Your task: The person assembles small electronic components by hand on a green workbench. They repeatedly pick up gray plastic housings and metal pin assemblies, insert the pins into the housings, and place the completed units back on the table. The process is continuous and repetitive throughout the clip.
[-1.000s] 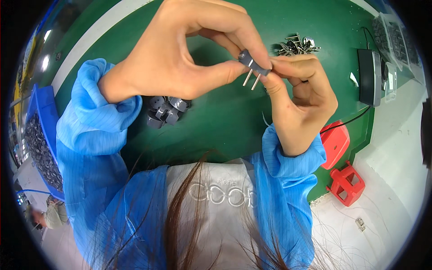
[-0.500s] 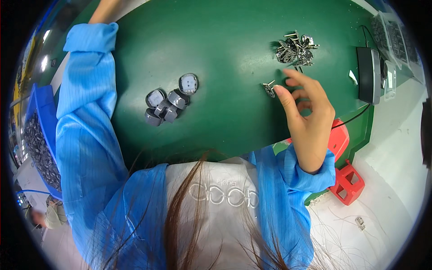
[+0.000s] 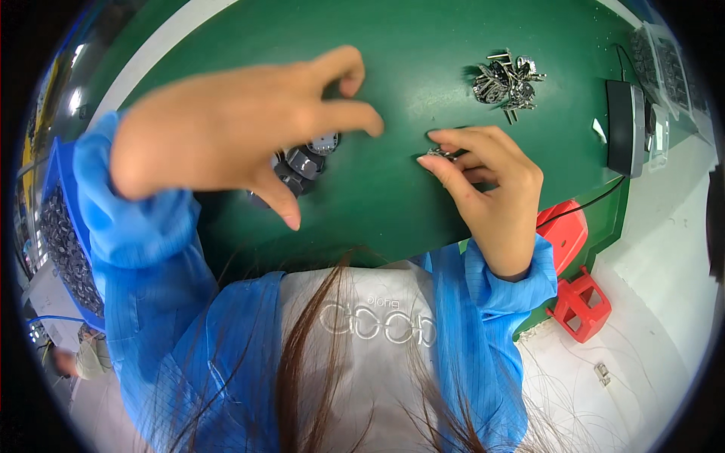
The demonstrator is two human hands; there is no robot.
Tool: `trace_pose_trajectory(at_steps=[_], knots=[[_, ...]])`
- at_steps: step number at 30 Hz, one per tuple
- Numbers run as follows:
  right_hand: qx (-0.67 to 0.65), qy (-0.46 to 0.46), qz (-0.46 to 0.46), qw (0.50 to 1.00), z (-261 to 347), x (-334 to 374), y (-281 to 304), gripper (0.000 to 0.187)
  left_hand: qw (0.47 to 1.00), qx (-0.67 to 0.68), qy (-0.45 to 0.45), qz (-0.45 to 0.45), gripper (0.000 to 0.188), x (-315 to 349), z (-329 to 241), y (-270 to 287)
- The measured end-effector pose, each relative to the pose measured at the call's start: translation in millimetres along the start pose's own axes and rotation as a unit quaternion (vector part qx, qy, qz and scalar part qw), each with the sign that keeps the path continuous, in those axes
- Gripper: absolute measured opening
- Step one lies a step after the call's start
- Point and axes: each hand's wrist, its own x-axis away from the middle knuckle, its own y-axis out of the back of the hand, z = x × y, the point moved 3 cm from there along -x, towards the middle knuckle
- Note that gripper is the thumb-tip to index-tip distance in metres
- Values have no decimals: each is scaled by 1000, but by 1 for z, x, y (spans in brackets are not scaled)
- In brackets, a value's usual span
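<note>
Between the right hand's (image 3: 498,181) fingertips (image 3: 436,163) lies a metal part (image 3: 441,153).

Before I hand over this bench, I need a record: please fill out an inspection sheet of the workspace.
Surface: green table, bare across much of its middle.
Job's things: metal parts in a pile; grey caps grouped, partly hidden.
Clutter: white scrap beside the black box.
Left hand: blurred, spread over the caps, nothing seen in it.
Right hand: thumb and fingers around a small metal piece; firmness of grip unclear.
Cables: black cable passing the table's right side.
Surroundings: blue bin of dark pieces on the left; red stool on the right.
</note>
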Motion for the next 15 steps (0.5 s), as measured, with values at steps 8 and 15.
trace_pose_trajectory(at_steps=[8, 15], knots=[[-19, 8, -53, 998, 4, -6, -8, 14, 980, 59, -71, -177, 45, -24, 3, -11], [12, 83, -155, 984, -2, -14, -13, 15, 959, 43, -49, -274, 45, -31, 9, -5]])
